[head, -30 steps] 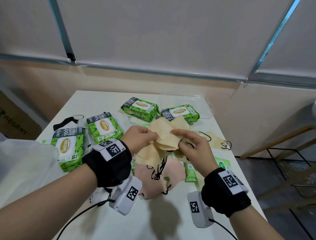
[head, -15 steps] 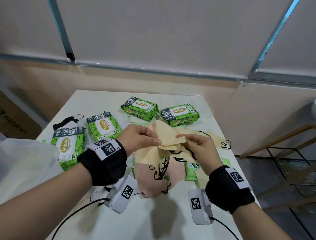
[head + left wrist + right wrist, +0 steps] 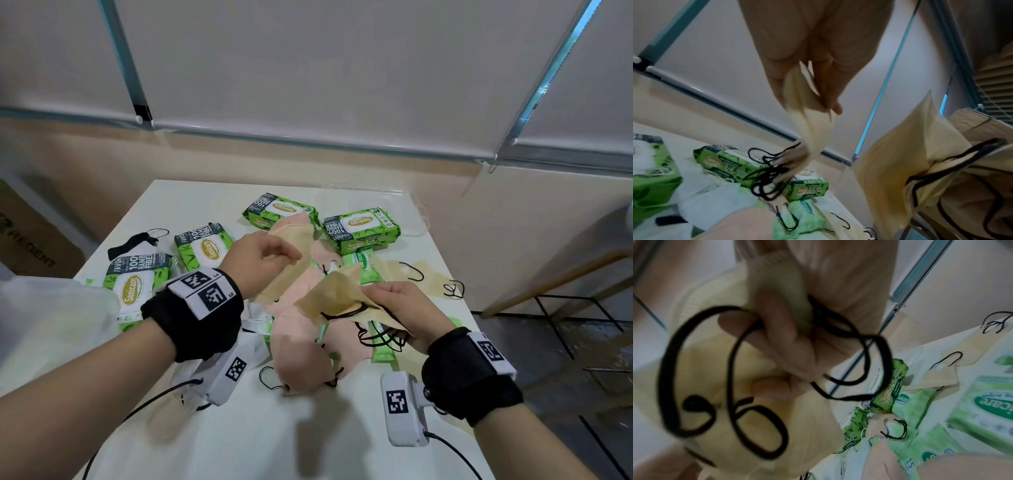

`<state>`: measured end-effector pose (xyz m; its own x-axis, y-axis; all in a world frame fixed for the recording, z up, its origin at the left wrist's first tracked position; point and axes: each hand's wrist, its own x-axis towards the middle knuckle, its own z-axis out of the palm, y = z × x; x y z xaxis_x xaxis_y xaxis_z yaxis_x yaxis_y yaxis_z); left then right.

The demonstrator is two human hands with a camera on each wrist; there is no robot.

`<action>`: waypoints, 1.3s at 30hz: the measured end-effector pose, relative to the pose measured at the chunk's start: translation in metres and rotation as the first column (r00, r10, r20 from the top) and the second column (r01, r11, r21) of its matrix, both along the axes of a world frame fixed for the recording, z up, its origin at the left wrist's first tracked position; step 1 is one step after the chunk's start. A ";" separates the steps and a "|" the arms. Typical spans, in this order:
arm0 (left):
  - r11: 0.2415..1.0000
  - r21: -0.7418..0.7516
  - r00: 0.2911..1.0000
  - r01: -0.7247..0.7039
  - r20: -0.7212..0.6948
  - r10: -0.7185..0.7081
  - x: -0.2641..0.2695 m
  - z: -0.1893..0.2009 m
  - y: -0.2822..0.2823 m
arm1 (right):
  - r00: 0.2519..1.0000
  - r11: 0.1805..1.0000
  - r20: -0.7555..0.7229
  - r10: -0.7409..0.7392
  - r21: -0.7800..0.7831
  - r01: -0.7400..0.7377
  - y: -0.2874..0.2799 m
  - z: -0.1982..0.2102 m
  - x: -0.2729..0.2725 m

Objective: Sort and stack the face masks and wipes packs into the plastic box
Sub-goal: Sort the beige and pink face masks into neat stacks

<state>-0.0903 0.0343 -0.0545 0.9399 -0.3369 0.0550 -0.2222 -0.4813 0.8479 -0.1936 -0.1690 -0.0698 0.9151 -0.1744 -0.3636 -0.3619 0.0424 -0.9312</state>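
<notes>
My left hand point(image 3: 291, 255) pinches one beige face mask point(image 3: 294, 236) above the table's middle; in the left wrist view this beige mask point(image 3: 809, 123) hangs from the fingers point(image 3: 830, 91) with black ear loops dangling. My right hand point(image 3: 371, 291) grips a small bunch of beige masks point(image 3: 332, 298) by their edge and black loops point(image 3: 731, 353). Pink masks point(image 3: 298, 359) lie on the table below both hands. Several green wipes packs point(image 3: 361, 228) point(image 3: 279, 209) point(image 3: 203, 246) point(image 3: 137, 284) lie around. The clear plastic box point(image 3: 414, 219) stands at the far right of the table.
More beige masks point(image 3: 424, 274) lie at the table's right edge and a black mask point(image 3: 132, 241) at the far left. Small pale green wipes packs point(image 3: 364, 270) point(image 3: 383, 349) sit under the mask pile. A clear plastic bag point(image 3: 51, 315) lies at left.
My hands have drawn apart: the left lifted one beige mask up and away, the right dropped down and right with the remaining beige masks.
</notes>
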 end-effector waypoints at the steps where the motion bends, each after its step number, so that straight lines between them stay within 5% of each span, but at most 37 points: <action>1: 0.999 -0.019 0.999 0.033 -0.018 -0.034 -0.002 0.003 -0.002 | 1.000 1.000 -0.009 0.021 -0.001 -0.021 0.001 0.001 0.000; 10: 0.950 -0.118 0.934 0.288 -0.184 -0.306 -0.025 0.006 -0.020 | 1.000 1.000 0.008 0.010 0.021 -0.011 0.003 0.004 0.002; 17: 0.975 0.038 0.974 0.217 -0.072 -0.214 -0.021 -0.008 -0.022 | 0.988 0.992 0.143 -0.064 0.114 0.048 0.000 -0.002 0.005; 23: 0.980 0.066 0.982 0.188 -0.038 -0.186 -0.015 -0.008 -0.021 | 0.962 0.985 0.262 0.075 0.132 -0.113 0.000 -0.007 0.004; 26: 0.987 0.018 0.985 0.158 -0.073 -0.156 -0.014 -0.008 -0.022 | 0.953 0.982 0.292 0.085 0.139 -0.130 0.003 -0.003 0.003; 33: 0.992 -0.102 0.985 0.079 -0.143 -0.093 -0.013 -0.008 -0.028 | 0.954 0.985 0.261 0.151 -0.123 -0.123 0.010 0.001 0.001; 39: 0.984 -0.176 0.978 0.006 -0.205 -0.042 -0.015 -0.013 -0.031 | 0.961 0.996 0.265 0.084 0.004 -0.088 0.015 0.005 0.002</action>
<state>-0.1054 0.0032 -0.0670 0.9287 -0.3620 -0.0808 -0.0422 -0.3195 0.9467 -0.1920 -0.1537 -0.0646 0.9903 -0.0870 -0.1086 -0.1057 0.0375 -0.9937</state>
